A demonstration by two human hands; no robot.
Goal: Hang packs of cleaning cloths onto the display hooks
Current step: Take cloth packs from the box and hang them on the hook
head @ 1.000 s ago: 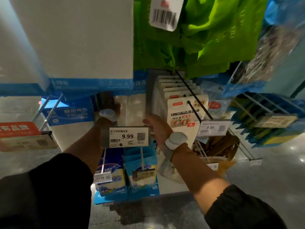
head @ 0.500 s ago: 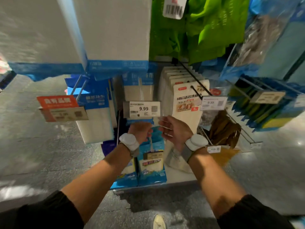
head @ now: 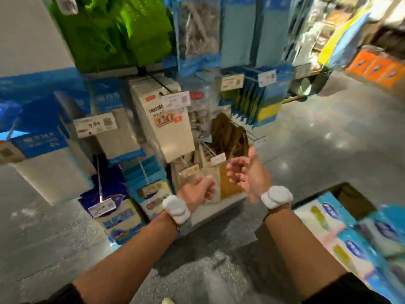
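Both hands are out in front of the display and neither holds anything. The left hand (head: pixel 197 190) has its fingers loosely curled in on themselves, while the right hand (head: pixel 248 172) is relaxed, palm turned toward the left, fingers slightly bent. They sit near each other without touching, and each wrist carries a white band (head: pixel 276 196). The white packs of cleaning cloths (head: pixel 168 132) hang in a tight row on a black hook (head: pixel 156 80), up and to the left of the hands, with a small price label (head: pixel 176 99) at the hook's front end. To their left, a bigger price tag (head: pixel 95 126) reads 9.99 in front of blue and white packs (head: pixel 41 141). Green bags (head: pixel 122 29) hang above the row, and blue and yellow packs (head: pixel 265 99) hang farther right. Below the white packs, just behind the hands, pale and yellow bags (head: pixel 228 185) stand on the bottom shelf. At the lower right, an open cardboard box (head: pixel 348 194) on the grey floor (head: pixel 328 139) holds blue and white wrapped packs (head: pixel 328 216), too blurred to read.
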